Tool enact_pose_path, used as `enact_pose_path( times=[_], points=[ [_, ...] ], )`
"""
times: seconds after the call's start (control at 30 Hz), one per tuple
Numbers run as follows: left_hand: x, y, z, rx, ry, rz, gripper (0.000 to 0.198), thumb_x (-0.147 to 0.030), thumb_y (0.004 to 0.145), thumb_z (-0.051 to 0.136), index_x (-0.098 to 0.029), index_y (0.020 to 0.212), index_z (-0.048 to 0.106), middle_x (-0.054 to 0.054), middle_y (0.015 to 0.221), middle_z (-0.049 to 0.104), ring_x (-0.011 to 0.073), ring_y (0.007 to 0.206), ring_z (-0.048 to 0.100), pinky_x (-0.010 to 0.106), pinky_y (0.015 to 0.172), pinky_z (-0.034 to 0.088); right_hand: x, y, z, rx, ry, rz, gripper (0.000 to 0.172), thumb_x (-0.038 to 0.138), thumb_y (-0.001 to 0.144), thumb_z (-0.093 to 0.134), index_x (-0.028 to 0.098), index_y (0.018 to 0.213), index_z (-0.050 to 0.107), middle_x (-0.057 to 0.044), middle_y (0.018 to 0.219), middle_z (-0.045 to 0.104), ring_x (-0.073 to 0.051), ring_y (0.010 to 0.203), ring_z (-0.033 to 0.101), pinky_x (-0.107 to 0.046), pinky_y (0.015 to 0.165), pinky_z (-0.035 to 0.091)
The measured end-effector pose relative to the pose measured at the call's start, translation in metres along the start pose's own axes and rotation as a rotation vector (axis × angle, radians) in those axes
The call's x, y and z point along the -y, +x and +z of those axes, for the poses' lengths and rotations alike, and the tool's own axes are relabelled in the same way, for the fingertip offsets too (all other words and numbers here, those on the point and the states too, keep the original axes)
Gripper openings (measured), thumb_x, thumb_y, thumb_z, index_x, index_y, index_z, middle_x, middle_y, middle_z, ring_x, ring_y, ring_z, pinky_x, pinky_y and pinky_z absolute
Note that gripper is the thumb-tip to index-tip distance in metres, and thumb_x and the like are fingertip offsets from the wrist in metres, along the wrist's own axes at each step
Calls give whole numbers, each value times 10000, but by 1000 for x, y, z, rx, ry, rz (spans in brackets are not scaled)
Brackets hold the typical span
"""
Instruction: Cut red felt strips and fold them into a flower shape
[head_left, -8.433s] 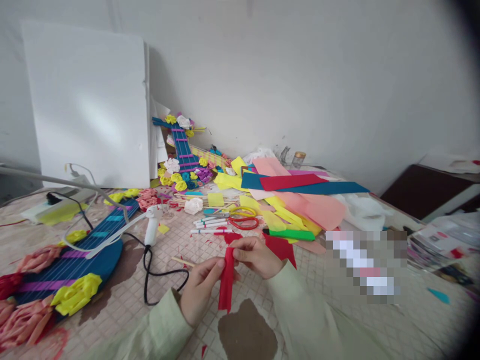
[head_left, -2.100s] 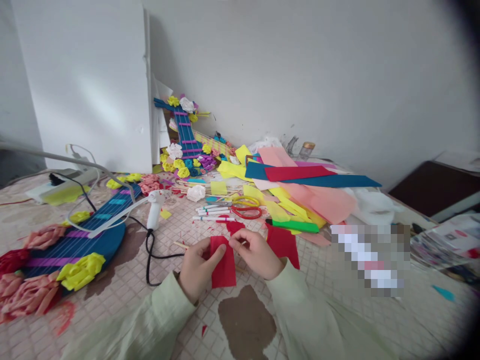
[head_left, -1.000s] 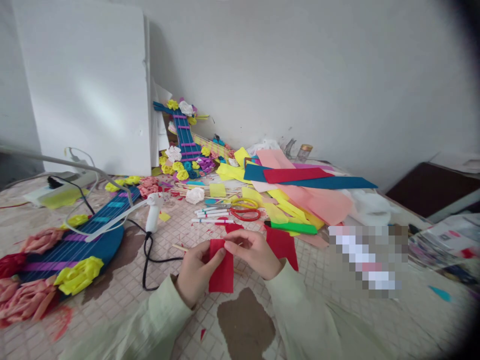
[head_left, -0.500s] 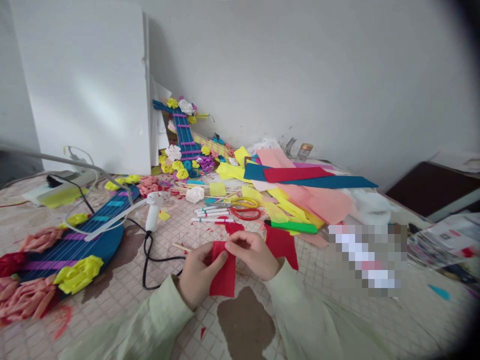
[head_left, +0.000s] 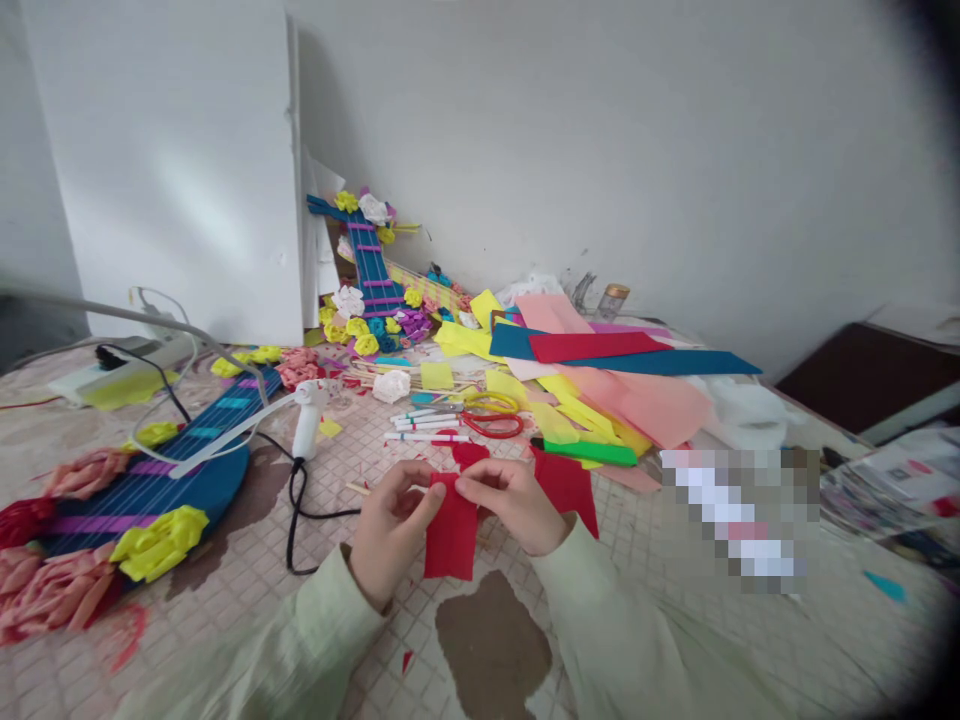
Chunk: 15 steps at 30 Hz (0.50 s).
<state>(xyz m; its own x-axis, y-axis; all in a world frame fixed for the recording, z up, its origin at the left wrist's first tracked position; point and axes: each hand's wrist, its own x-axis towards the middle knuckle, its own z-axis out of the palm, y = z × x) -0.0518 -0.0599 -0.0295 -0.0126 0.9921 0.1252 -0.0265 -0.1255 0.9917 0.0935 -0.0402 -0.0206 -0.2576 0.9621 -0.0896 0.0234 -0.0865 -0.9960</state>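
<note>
A small red paper piece hangs between both hands just above the tiled table. My left hand pinches its upper left edge with thumb and fingers closed. My right hand pinches its top right corner, fingers curled. A thin wooden stick lies on the table just behind my left hand. Another red paper sheet lies flat right behind my right hand. Both sleeves are pale green.
Behind the hands lie markers, red-and-yellow scissors, a green marker and a heap of coloured paper sheets. A white glue gun with black cable sits left of centre. Blue paper guitars with flowers lie on the table at left and lean on the back wall.
Over the frames the red paper went from a narrow folded strip to a wider flat piece. In the last half second both hands lifted it slightly and shifted their pinch along its top edge.
</note>
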Motion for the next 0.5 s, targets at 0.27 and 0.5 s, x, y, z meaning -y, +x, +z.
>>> enact_pose_path(
  times=[0.27,0.5],
  points=[
    [6,1,-2,22,63,114,67,-210,720,534,-155,748,507,12,713,531,114,615,514,216,541,422,2,-1,0,16,71,63,196,321,610,630,133,651,594,29,531,505,-69,456,465,-179,399,403],
    [6,-2,-5,91,162,239,74,-194,763,490,-163,803,543,49,818,558,148,759,536,244,643,445,2,-1,-2,26,122,86,181,306,614,633,138,675,606,20,579,522,-76,505,485,-183,428,415]
  ],
)
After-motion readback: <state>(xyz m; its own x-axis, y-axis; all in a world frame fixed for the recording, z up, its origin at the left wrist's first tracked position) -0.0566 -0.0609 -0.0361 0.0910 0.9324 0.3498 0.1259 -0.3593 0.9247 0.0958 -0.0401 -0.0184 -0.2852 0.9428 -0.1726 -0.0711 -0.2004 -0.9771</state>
